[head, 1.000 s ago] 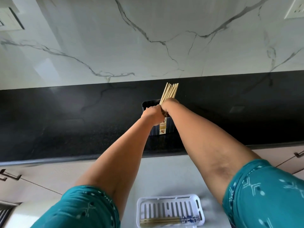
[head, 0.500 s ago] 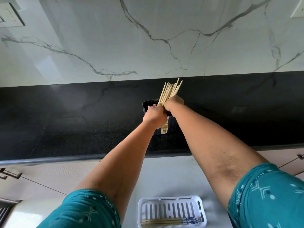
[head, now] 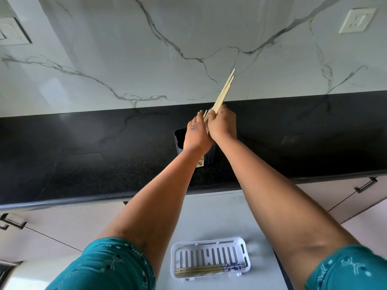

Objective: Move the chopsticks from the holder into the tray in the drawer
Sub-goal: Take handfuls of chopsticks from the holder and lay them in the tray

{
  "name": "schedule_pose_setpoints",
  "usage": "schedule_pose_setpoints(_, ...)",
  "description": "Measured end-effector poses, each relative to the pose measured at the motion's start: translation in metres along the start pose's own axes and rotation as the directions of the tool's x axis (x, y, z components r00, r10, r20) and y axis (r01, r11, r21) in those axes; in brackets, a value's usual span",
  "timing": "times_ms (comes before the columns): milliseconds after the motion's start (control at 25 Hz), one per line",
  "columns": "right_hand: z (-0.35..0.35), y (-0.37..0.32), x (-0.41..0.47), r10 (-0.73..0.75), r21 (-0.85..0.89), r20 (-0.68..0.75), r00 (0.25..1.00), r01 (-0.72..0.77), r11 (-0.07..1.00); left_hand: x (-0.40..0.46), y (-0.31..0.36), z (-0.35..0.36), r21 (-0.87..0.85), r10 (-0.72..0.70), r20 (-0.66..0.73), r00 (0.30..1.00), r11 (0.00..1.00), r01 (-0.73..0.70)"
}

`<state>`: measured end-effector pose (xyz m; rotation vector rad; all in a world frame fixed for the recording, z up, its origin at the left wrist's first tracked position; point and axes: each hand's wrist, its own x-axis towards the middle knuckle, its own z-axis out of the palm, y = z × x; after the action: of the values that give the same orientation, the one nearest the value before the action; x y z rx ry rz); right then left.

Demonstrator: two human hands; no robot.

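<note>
A bundle of pale wooden chopsticks (head: 224,91) points up and to the right, gripped in my right hand (head: 222,124) above the dark holder (head: 178,141) on the black counter. My left hand (head: 195,135) rests against the bundle's lower end with its fingers extended; its palm side is hidden. The holder is mostly covered by my hands. A white slatted tray (head: 209,259) lies in the open drawer below, with a pair of chopsticks (head: 201,270) with blue-patterned ends along its near side.
The black counter (head: 83,155) runs across, with a marble backsplash behind it. A wall socket (head: 357,19) sits top right. Closed drawers with dark handles (head: 365,185) flank the open drawer (head: 219,216).
My right hand has lifted the chopstick bundle up out of the holder and tilted it to the right. My left hand has come off the holder's rim and opened against the bundle.
</note>
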<state>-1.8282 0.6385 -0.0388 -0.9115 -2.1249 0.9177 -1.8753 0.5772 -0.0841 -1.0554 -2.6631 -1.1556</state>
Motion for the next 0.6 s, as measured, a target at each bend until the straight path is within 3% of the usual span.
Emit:
schedule_pose_setpoints(80,-0.023,-0.012,-0.017,-0.103,0.016,-0.054,0.993,0.104,0.994,-0.014,0.021,-0.003,-0.124,-0.001,-0.084,0.996,0.992,-0.010)
schedule_pose_setpoints(200,-0.048,-0.023,-0.050,-0.217,-0.029,-0.066,0.974,0.216,0.976,-0.049,0.051,-0.004,-0.407,-0.154,-0.187,0.970,0.911,0.066)
schedule_pose_setpoints(280,-0.053,-0.015,-0.073,-0.281,-0.165,-0.046,0.959,0.271,0.948,-0.077,0.055,0.001,-0.535,-0.219,-0.163,0.962,0.839,0.100)
schedule_pose_setpoints(360,-0.051,0.004,-0.096,-0.301,-0.308,-0.015,0.953,0.282,0.909,-0.108,0.051,0.011,-0.525,-0.231,-0.082,0.970,0.837,0.155)
schedule_pose_setpoints(440,-0.045,0.029,-0.113,-0.153,-0.243,0.074,0.986,0.166,0.956,-0.139,0.041,0.027,-0.528,-0.262,0.064,0.963,0.810,0.256)
schedule_pose_setpoints(520,-0.038,0.054,-0.128,0.103,0.004,0.217,0.971,-0.106,0.994,-0.172,0.029,0.043,-0.594,-0.287,0.288,0.914,0.695,0.405)
schedule_pose_setpoints(560,-0.036,0.065,-0.132,0.206,0.145,0.259,0.944,-0.249,0.958,-0.187,0.018,0.051,-0.658,-0.295,0.411,0.862,0.558,0.505)
schedule_pose_setpoints(600,-0.035,0.073,-0.134,0.281,0.281,0.279,0.918,-0.358,0.891,-0.203,0.005,0.055,-0.705,-0.321,0.533,0.782,0.342,0.621)
